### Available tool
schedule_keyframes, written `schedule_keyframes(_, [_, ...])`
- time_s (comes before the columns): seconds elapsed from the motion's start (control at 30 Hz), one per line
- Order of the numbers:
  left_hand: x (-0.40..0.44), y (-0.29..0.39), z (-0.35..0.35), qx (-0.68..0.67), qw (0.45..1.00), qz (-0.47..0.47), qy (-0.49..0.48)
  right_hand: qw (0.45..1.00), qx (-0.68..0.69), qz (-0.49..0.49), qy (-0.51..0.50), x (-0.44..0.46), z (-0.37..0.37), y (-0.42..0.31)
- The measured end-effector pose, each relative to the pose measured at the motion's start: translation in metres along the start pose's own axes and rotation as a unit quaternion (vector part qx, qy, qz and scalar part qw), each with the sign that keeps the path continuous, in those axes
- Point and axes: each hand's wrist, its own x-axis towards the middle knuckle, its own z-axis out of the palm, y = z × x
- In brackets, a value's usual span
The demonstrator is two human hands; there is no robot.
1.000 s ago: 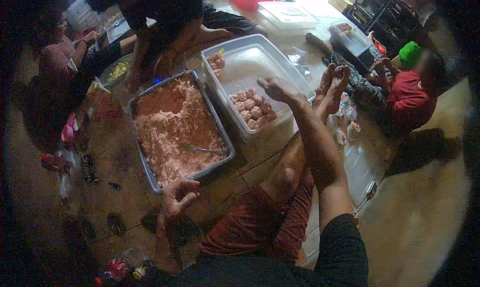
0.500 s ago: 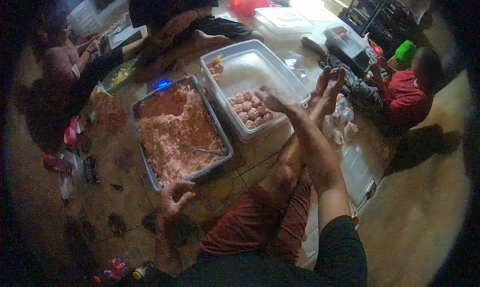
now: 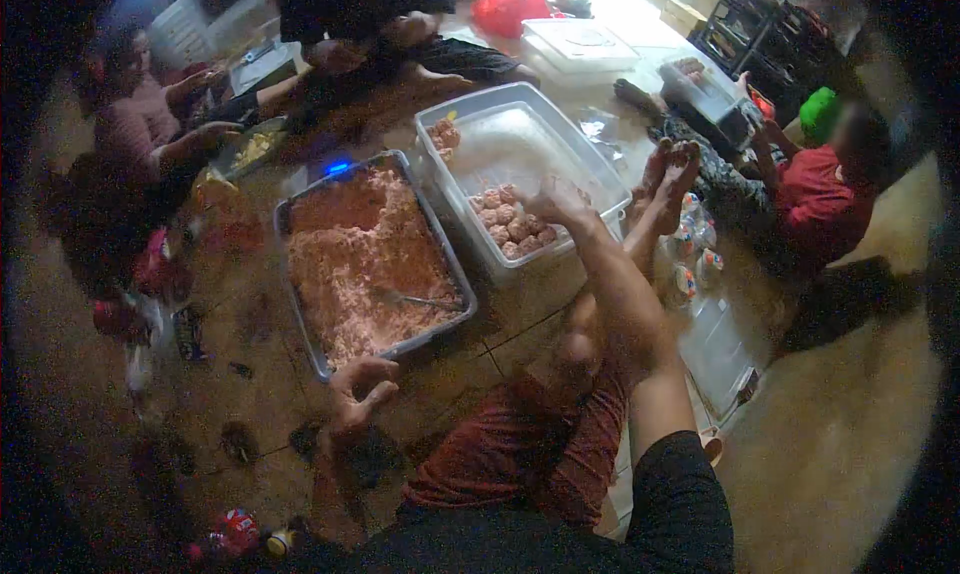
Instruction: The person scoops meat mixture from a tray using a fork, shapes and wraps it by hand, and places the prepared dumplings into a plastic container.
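Meatballs (image 3: pixel 512 222): clustered at the near end of the clear box (image 3: pixel 525 129), just beside your right hand (image 3: pixel 560 196).
Right hand: yours reaches over the box; its fingers are blurred, so I cannot tell how far they spread or whether they hold anything.
Left hand (image 3: pixel 362 389): yours is half curled by the meat tub's (image 3: pixel 428 334) near corner, thumb and fingers apart, grasp bare.
Tub: minced meat (image 3: pixel 370 259) fills it, a utensil (image 3: pixel 427 301) lying on top.
Farther right: a person in red (image 3: pixel 825 179) sits.
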Motion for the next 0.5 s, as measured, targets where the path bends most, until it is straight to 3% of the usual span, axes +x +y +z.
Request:
schedule_keyframes(0.1, [-0.003,0.002,-0.002,-0.044,0.997,-0.065,0.003,0.995,0.053,-0.08,0.005,0.024,0.007,0.023])
schedule_keyframes(0.2, [0.001,-0.001,-0.002,-0.043,0.998,-0.048,0.002,0.982,0.151,-0.057,0.095,0.012,-0.016,0.021])
schedule_keyframes(0.23, [0.003,-0.006,0.0,-0.002,1.0,0.002,-0.014,0.966,0.231,-0.066,0.091,0.009,-0.022,0.022])
schedule_keyframes(0.27, [0.006,-0.009,0.002,0.029,0.998,0.034,-0.036,0.919,0.381,-0.09,0.053,-0.006,-0.028,0.015])
schedule_keyframes(0.33, [0.013,-0.015,0.014,0.057,0.995,0.064,-0.051,0.837,0.52,-0.152,-0.073,-0.057,-0.055,-0.016])
schedule_keyframes(0.4, [0.022,-0.022,0.04,-0.089,0.991,0.074,-0.064,0.823,0.507,-0.186,-0.174,-0.089,-0.053,-0.046])
schedule_keyframes(0.43, [0.028,-0.019,0.051,-0.091,0.991,0.074,-0.063,0.839,0.444,-0.268,-0.164,-0.109,-0.043,-0.062])
schedule_keyframes(0.47, [0.035,-0.016,0.061,-0.097,0.993,0.07,-0.025,0.894,0.269,-0.351,-0.079,-0.123,-0.029,-0.077])
schedule_keyframes(0.5, [0.039,-0.016,0.062,-0.1,0.993,0.068,-0.005,0.868,0.273,-0.404,-0.101,-0.133,-0.002,-0.088])
